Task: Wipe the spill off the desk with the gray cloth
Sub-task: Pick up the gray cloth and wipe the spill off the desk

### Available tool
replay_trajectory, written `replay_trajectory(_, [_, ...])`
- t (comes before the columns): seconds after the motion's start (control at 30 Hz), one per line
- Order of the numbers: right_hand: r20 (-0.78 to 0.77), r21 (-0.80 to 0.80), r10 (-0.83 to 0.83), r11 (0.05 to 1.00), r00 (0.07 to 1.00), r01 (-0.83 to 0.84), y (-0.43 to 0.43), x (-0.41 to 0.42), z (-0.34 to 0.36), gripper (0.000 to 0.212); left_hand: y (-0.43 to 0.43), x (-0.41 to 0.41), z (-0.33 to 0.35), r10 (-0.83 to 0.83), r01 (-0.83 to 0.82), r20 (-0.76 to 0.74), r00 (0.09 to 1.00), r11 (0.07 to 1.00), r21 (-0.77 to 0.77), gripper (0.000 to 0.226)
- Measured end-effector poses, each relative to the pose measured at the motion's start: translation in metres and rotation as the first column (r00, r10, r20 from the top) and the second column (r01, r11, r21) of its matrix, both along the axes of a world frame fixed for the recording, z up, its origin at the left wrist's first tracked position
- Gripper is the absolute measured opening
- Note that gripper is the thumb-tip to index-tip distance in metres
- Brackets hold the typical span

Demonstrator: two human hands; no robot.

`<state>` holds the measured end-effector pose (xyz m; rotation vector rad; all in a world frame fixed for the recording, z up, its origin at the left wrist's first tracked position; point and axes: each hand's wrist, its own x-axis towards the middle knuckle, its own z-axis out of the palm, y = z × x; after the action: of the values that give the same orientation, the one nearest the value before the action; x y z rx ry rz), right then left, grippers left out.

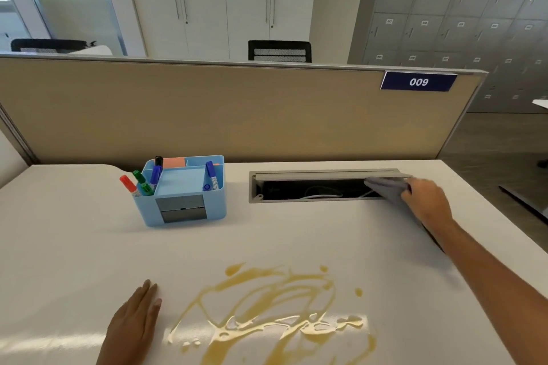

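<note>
A yellow-brown spill (275, 311) spreads in streaks and drops over the white desk (74, 231) near its front edge. At the far right, my right hand (427, 198) grips the gray cloth (385, 188), which lies over the right end of the open cable tray. The cloth is well beyond the spill. My left hand (133, 326) rests flat on the desk just left of the spill, fingers together and holding nothing.
A light blue organizer (181, 195) with several markers stands at the back left of the desk. A recessed cable tray (311, 187) with its lid raised sits at the back. A beige partition (222, 112) closes the desk's far edge.
</note>
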<state>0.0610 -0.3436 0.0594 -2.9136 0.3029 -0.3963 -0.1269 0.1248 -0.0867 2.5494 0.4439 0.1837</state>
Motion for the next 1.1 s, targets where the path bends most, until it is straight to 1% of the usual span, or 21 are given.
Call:
replay_trajectory(0.03, [0.061,0.016,0.017,1.000,0.998,-0.018,0.007,0.003,0.013,0.019,0.001,0.000,0.002,-0.003,0.003,0.007,1.000,1.000,0.003,0.102])
replay_trajectory(0.1, [0.161,0.039,0.083,0.995,0.983,-0.091,0.027,0.005,0.031,0.019,0.001,-0.001,0.005,-0.014,0.014,0.016,1.000,1.000,-0.007,0.120])
replay_trajectory(0.13, [0.202,0.047,0.121,0.990,0.972,-0.133,0.041,0.004,0.036,0.019,0.001,-0.001,0.005,-0.017,0.017,0.013,1.000,1.000,-0.008,0.124])
replay_trajectory(0.23, [0.246,0.069,0.257,0.957,0.935,-0.282,0.092,-0.006,0.035,0.020,0.000,-0.002,0.001,-0.033,0.033,0.016,0.999,0.999,0.008,0.120])
replay_trajectory(0.3, [0.199,0.083,0.360,0.921,0.911,-0.382,0.130,-0.019,0.019,0.022,0.001,-0.002,-0.002,-0.028,0.028,0.028,0.999,1.000,0.001,0.114])
replay_trajectory(0.33, [0.149,0.086,0.429,0.892,0.891,-0.444,0.149,-0.026,0.006,0.023,0.002,-0.002,-0.003,-0.012,0.012,0.037,0.999,1.000,-0.008,0.106])
replay_trajectory(0.4, [0.038,0.062,0.577,0.814,0.816,-0.578,0.184,-0.046,-0.021,0.028,0.004,-0.001,-0.003,0.020,-0.018,0.054,0.998,0.999,-0.038,0.091])
replay_trajectory(0.43, [0.010,0.022,0.647,0.762,0.762,-0.647,0.199,-0.058,-0.035,0.029,0.005,0.000,-0.003,0.024,-0.020,0.067,0.997,0.998,-0.051,0.089])
replay_trajectory(0.47, [0.005,-0.047,0.713,0.700,0.701,-0.712,0.210,-0.072,-0.047,0.029,0.005,0.000,-0.002,0.024,-0.019,0.075,0.997,0.998,-0.059,0.089])
replay_trajectory(0.5, [0.005,-0.083,0.770,0.636,0.638,-0.767,0.218,-0.086,-0.055,0.026,0.006,-0.001,-0.002,0.019,-0.014,0.083,0.996,0.998,-0.059,0.089])
replay_trajectory(0.57, [0.045,-0.108,0.844,0.536,0.535,-0.837,0.221,-0.109,-0.071,0.026,0.005,-0.002,-0.003,0.005,0.000,0.083,0.997,0.998,-0.057,0.087])
replay_trajectory(0.6, [0.049,-0.087,0.868,0.496,0.493,-0.864,0.219,-0.118,-0.077,0.026,0.004,-0.002,-0.003,0.001,0.003,0.079,0.997,0.998,-0.055,0.083])
replay_trajectory(0.67, [0.023,-0.040,0.908,0.419,0.419,-0.907,0.208,-0.128,-0.085,0.024,0.003,-0.003,-0.004,0.001,0.002,0.063,0.998,0.998,-0.057,0.066])
replay_trajectory(0.73, [-0.067,0.046,0.926,0.376,0.372,-0.926,0.195,-0.130,-0.083,0.021,0.003,-0.003,-0.004,-0.007,0.010,0.046,0.999,0.998,-0.062,0.061])
replay_trajectory(0.8, [-0.168,0.200,0.919,0.385,0.356,-0.901,0.185,-0.126,-0.076,0.024,0.004,-0.003,-0.004,-0.012,0.014,0.042,0.999,0.998,-0.058,0.064])
replay_trajectory(0.83, [-0.213,0.284,0.911,0.402,0.352,-0.870,0.182,-0.124,-0.073,0.026,0.003,-0.003,-0.004,-0.016,0.018,0.047,0.999,0.998,-0.053,0.070])
replay_trajectory(0.87, [-0.241,0.348,0.898,0.434,0.368,-0.831,0.180,-0.121,-0.071,0.028,0.003,-0.003,-0.003,-0.019,0.022,0.054,0.998,0.998,-0.052,0.081])
replay_trajectory(0.93, [-0.283,0.425,0.841,0.541,0.461,-0.726,0.183,-0.112,-0.071,0.036,0.003,-0.003,-0.002,-0.015,0.020,0.069,0.997,0.997,-0.074,0.111])
replay_trajectory(0.97, [-0.301,0.432,0.792,0.610,0.531,-0.665,0.187,-0.106,-0.074,0.044,0.003,-0.002,-0.002,-0.011,0.017,0.075,0.997,0.997,-0.077,0.121])
replay_trajectory(1.03, [-0.338,0.392,0.669,0.740,0.662,-0.547,0.202,-0.095,-0.084,0.062,0.003,-0.001,-0.002,-0.005,0.010,0.076,0.997,0.998,-0.067,0.127])
replay_trajectory(1.1, [-0.384,0.307,0.570,0.821,0.726,-0.482,0.225,-0.088,-0.096,0.079,0.003,-0.001,-0.001,-0.003,0.007,0.076,0.997,0.999,-0.050,0.127])
